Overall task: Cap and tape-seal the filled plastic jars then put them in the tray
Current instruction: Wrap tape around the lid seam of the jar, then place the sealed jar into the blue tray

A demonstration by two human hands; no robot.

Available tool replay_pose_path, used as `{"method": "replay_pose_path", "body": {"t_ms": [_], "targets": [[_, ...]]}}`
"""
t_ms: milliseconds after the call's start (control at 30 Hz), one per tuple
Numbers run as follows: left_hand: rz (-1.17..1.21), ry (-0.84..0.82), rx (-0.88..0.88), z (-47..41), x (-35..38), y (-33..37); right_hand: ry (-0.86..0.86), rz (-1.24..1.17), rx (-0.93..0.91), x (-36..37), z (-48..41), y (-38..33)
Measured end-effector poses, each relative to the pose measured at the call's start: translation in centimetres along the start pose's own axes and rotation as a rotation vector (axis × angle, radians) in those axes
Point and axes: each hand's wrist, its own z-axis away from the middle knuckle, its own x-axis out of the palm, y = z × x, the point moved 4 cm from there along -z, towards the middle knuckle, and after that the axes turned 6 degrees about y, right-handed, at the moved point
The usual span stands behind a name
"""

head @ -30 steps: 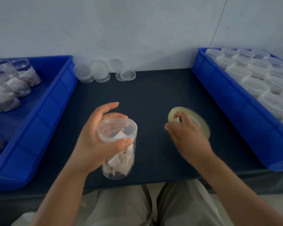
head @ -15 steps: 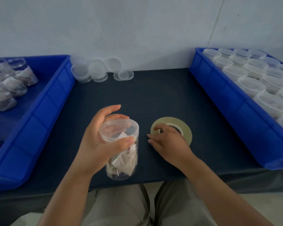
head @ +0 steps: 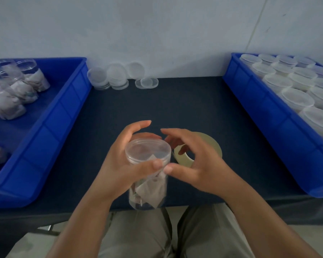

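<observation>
left hand (head: 119,164): fingers wrapped round the capped jar (head: 147,183), steadying it for sealing.
right hand (head: 199,164): fingers spread, loosely curved, thumb on jar wall (we see nothing held).
tape roll (head: 213,144): flat on tabletop (head: 157,101) just behind right fingers, handy for our seal.

1 wide-angle camera, worn on the person's head, looks forward and down across the dark navy table top (head: 175,105) toward the pale grey wall (head: 157,34). It sits close above the left hand (head: 116,164), right hand (head: 203,168) and clear cylindrical plastic jar (head: 147,151) at frame centre. The blue plastic tray at left (head: 63,116), the blue plastic tray at right (head: 268,120) and the person's lap fill the edges.
</observation>
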Motion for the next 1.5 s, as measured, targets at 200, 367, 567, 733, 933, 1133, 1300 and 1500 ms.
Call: {"method": "replay_pose_path", "body": {"t_ms": [200, 367, 567, 733, 933, 1133, 1300, 1500], "targets": [[0.114, -0.077, -0.029, 0.1, 0.8, -0.6, -0.1, -0.157, 0.04, 0.2, 0.1, -0.8], [0.113, -0.107, -0.033, -0.2, 0.7, -1.0, -0.201, -0.181, 0.072, -0.2, 0.2, -0.5], [0.098, -0.113, -0.011, -0.1, 1.0, -0.7, -0.172, -0.139, 0.042, -0.1, 0.0, -0.5], [0.197, -0.199, -0.014, -0.5, 1.0, -0.3, -0.162, -0.336, 0.072, -0.6, -0.2, -0.5], [0.046, -0.225, 0.067, -1.1, 1.4, 0.0, -0.156, -0.188, 0.03, -1.9, -0.1, -1.2], [-0.006, -0.195, 0.175, -1.4, 2.2, 0.6, -0.115, -0.15, 0.021, -2.5, -0.2, -1.3], [-0.076, -0.162, 0.243, -0.9, 2.0, 1.0, -0.245, -0.145, 0.055, -2.1, 0.0, -2.7], [0.126, -0.08, 0.124, -2.4, 3.1, 0.1, -0.141, 0.016, 0.04, -5.7, 0.7, -3.2]]}}
